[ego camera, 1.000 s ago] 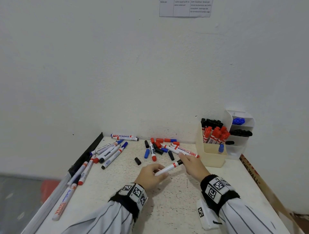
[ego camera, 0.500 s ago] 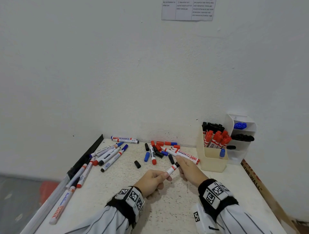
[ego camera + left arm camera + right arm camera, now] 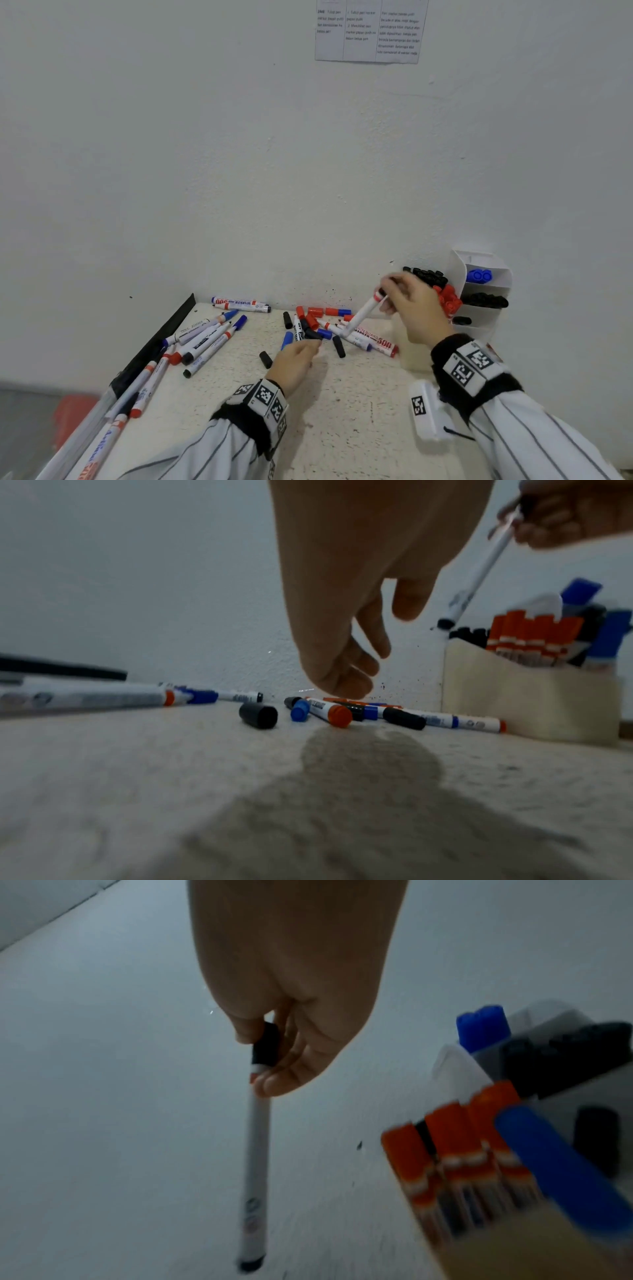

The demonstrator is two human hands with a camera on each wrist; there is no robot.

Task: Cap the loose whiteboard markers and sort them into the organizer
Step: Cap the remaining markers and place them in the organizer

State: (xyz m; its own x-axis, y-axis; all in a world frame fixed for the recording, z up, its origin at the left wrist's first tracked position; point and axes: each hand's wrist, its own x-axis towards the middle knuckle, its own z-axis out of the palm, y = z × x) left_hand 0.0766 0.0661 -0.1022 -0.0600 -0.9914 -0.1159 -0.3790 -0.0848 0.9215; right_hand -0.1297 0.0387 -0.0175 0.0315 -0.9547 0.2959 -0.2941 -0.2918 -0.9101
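My right hand [image 3: 407, 305] pinches a white marker [image 3: 363, 315] by its black cap, lifted above the table, barrel slanting down to the left. The right wrist view shows the same marker [image 3: 258, 1137] hanging from the fingers [image 3: 274, 1083] beside the beige organizer box [image 3: 514, 1245] of red-capped markers. My left hand [image 3: 296, 358] hovers with loosely curled fingers [image 3: 342, 680] over the pile of loose caps and markers [image 3: 318, 329] and holds nothing. A white tiered organizer [image 3: 479, 311] holds blue and black markers.
Several uncapped markers [image 3: 205, 339] lie at the table's left. A loose black cap [image 3: 265, 359] sits left of my left hand. A black strip [image 3: 154, 349] runs along the left edge. The wall stands right behind the table [image 3: 359, 428].
The left hand has let go of the marker and moved forward to the pile. The right hand has lifted the capped marker up and to the right, toward the organizer.
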